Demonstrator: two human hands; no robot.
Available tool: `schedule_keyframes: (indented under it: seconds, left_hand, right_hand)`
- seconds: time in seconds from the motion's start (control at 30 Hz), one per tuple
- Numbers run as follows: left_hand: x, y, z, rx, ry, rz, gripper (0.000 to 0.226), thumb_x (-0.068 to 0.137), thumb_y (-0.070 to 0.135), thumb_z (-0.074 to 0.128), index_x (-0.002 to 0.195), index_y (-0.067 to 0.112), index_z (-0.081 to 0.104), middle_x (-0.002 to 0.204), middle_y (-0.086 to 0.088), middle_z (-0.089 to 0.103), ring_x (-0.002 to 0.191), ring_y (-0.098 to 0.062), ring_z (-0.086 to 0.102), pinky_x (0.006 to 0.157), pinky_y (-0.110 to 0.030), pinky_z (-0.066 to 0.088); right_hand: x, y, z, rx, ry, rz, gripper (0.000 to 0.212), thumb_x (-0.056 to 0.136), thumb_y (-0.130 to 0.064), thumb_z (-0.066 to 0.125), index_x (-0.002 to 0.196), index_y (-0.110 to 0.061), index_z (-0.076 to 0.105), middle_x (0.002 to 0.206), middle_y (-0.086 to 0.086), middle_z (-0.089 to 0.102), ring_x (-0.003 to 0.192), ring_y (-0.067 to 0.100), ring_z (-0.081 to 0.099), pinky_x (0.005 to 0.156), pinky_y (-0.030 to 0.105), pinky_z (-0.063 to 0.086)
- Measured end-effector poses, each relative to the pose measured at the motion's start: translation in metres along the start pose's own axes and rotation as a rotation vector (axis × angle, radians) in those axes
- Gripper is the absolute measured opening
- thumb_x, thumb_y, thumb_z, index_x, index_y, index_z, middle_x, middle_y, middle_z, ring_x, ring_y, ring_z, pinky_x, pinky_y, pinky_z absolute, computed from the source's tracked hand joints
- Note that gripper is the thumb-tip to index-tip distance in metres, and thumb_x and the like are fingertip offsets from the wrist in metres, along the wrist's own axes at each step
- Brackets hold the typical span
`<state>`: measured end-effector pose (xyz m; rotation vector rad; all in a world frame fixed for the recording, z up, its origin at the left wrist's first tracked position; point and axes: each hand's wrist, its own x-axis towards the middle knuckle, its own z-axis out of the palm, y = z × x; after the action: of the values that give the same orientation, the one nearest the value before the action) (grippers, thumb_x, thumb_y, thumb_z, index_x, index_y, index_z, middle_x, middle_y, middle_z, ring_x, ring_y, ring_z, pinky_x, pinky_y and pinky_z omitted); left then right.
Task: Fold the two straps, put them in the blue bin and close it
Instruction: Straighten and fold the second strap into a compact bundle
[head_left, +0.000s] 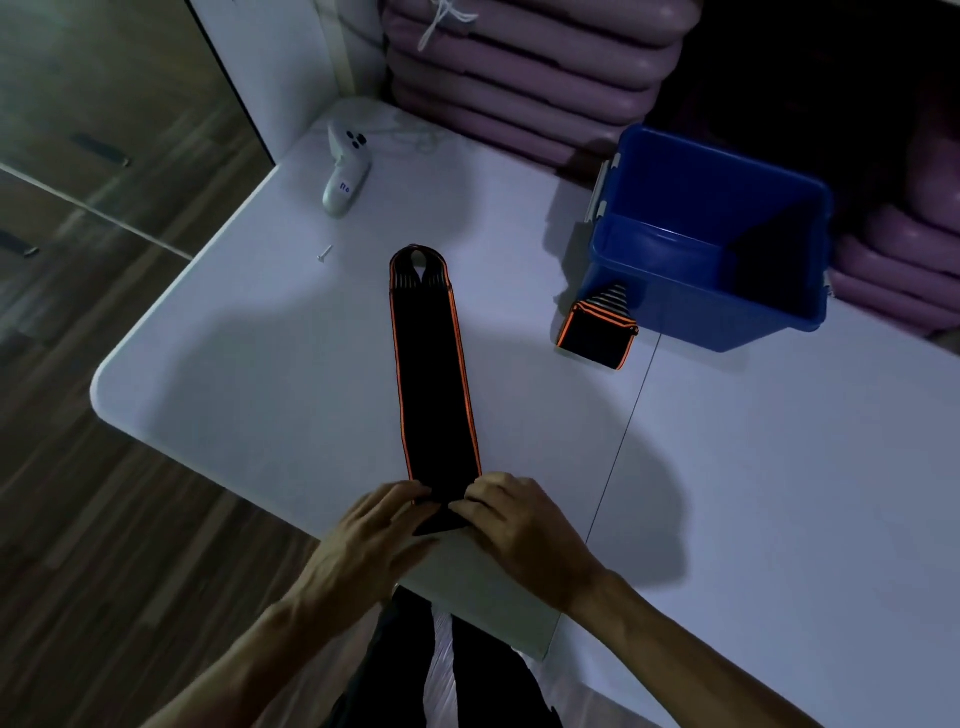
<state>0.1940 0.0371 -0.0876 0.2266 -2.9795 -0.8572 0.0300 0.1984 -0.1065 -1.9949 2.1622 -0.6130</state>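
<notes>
A long black strap with orange edges (431, 374) lies stretched out flat on the white table (753, 493), running away from me. My left hand (374, 530) and my right hand (519, 525) pinch its near end from either side, where the end is turned up in a small fold. A second black-and-orange strap (597, 332) lies folded into a short bundle against the front of the blue bin (691, 317). The bin stands open at the back right, and its inside looks dark. No lid is in view.
A white handheld controller (347, 171) lies at the table's far left, with a small screw (324, 253) nearer me. Stacked purple mats (519, 67) stand behind the table and to the right of the bin. The table's left edge drops to a wooden floor.
</notes>
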Motion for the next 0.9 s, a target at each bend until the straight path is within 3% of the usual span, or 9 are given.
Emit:
schedule_keyframes:
  seconds: [0.17, 0.33, 0.43, 0.5, 0.57, 0.67, 0.8, 0.9]
  left_hand:
    - [0.013, 0.009, -0.008, -0.109, 0.085, -0.103, 0.048, 0.101, 0.040, 0.033, 0.113, 0.007, 0.066, 0.110, -0.003, 0.064, 0.100, -0.010, 0.059, 0.093, -0.010, 0.041]
    - [0.026, 0.007, -0.008, -0.224, 0.124, -0.245, 0.059, 0.099, 0.048, 0.031, 0.118, 0.004, 0.065, 0.100, -0.003, 0.064, 0.091, -0.014, 0.059, 0.080, -0.018, 0.045]
    - [0.029, 0.007, -0.008, -0.335, 0.180, -0.400, 0.037, 0.094, 0.037, 0.053, 0.118, 0.011, 0.065, 0.100, 0.005, 0.066, 0.090, -0.005, 0.058, 0.077, -0.013, 0.046]
    - [0.032, 0.010, -0.006, -0.392, 0.231, -0.477, 0.018, 0.089, 0.023, 0.065, 0.107, 0.017, 0.067, 0.096, 0.010, 0.066, 0.086, 0.002, 0.058, 0.074, -0.010, 0.045]
    - [0.037, 0.011, -0.003, -0.382, 0.248, -0.528, 0.008, 0.086, 0.018, 0.068, 0.095, 0.019, 0.069, 0.091, 0.009, 0.065, 0.082, 0.000, 0.058, 0.071, -0.017, 0.046]
    - [0.039, 0.007, 0.003, -0.351, 0.270, -0.597, 0.007, 0.082, 0.016, 0.073, 0.088, 0.015, 0.070, 0.096, 0.003, 0.052, 0.084, -0.009, 0.054, 0.075, -0.023, 0.045]
    - [0.030, 0.006, 0.003, -0.140, 0.327, -0.341, 0.011, 0.087, 0.023, 0.066, 0.086, 0.013, 0.068, 0.093, 0.002, 0.055, 0.084, -0.014, 0.052, 0.072, -0.021, 0.044]
    - [0.022, 0.001, 0.002, -0.003, 0.251, -0.113, 0.038, 0.098, 0.037, 0.046, 0.098, 0.007, 0.068, 0.102, -0.004, 0.064, 0.091, -0.019, 0.058, 0.079, -0.028, 0.050]
  right_hand:
    - [0.021, 0.005, -0.014, 0.179, -0.072, 0.113, 0.032, 0.098, -0.027, 0.047, 0.117, -0.011, 0.066, 0.105, 0.004, 0.068, 0.095, 0.021, 0.060, 0.077, 0.035, 0.050]
    - [0.037, 0.008, -0.021, 0.259, -0.126, 0.214, 0.034, 0.099, -0.034, 0.046, 0.118, -0.014, 0.066, 0.108, 0.003, 0.068, 0.096, 0.020, 0.062, 0.085, 0.036, 0.050]
    - [0.040, 0.006, -0.023, 0.356, -0.075, 0.295, 0.023, 0.096, -0.029, 0.057, 0.116, -0.018, 0.063, 0.110, -0.003, 0.068, 0.097, 0.013, 0.062, 0.088, 0.027, 0.049]
    - [0.041, 0.005, -0.025, 0.400, -0.045, 0.340, 0.013, 0.094, -0.027, 0.062, 0.105, -0.020, 0.062, 0.103, -0.007, 0.064, 0.090, 0.006, 0.060, 0.083, 0.021, 0.050]
    - [0.043, 0.005, -0.025, 0.436, -0.024, 0.387, 0.010, 0.092, -0.026, 0.065, 0.098, -0.019, 0.065, 0.100, -0.008, 0.059, 0.087, 0.003, 0.058, 0.080, 0.013, 0.047]
    - [0.045, 0.005, -0.020, 0.428, -0.020, 0.382, 0.015, 0.094, -0.025, 0.063, 0.100, -0.013, 0.069, 0.102, -0.003, 0.057, 0.089, 0.008, 0.059, 0.082, 0.018, 0.049]
    - [0.033, 0.007, -0.015, 0.177, -0.045, 0.235, 0.031, 0.094, -0.036, 0.057, 0.107, -0.011, 0.070, 0.114, 0.002, 0.058, 0.095, 0.020, 0.056, 0.079, 0.030, 0.051]
    - [0.025, 0.007, -0.008, -0.063, -0.056, 0.141, 0.039, 0.090, -0.044, 0.058, 0.114, -0.014, 0.067, 0.118, 0.002, 0.061, 0.096, 0.022, 0.056, 0.071, 0.033, 0.052]
